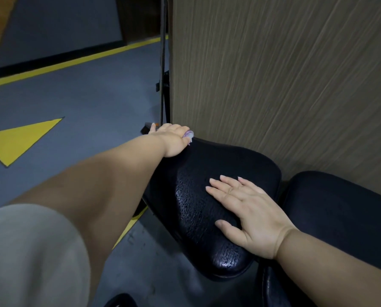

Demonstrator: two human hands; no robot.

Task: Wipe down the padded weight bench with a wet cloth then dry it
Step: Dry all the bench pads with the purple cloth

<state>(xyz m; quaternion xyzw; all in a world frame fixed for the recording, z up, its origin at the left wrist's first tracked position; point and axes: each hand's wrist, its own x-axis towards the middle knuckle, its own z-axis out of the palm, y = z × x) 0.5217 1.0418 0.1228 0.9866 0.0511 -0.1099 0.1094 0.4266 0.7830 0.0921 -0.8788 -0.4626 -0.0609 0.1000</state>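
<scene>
Hands both on the bench (196, 207) from my remote view. Left hand (171, 138) is stretched out to the far end of the seat pad, fingers bent down over a cloth (188, 135) and gripping it against the pad's far edge. Only a small purple-white scrap of cloth pokes out on the right side of the hand; the rest is hidden under it. Right hand (247, 213) lies flat on the middle of the seat pad, nearer to me, palm down, fingers straight and slightly spread, thumb out to the near side, holding nothing. Seat pad is black and textured, with a glossy sheen to the left of the right hand; I can't tell if that's wet. Back pad (340, 207), also black, sits just right of the seat with a narrow gap between. Wood-grain panel (273, 85) stands right behind both pads. Thin black pole (163, 63) rises at the panel's left edge, far of the left hand. Floor (85, 103) is grey-blue, with a yellow triangle (18, 140) on the left and a yellow line (74, 63) farther off. Grey sleeve (29, 251) shows near left.
</scene>
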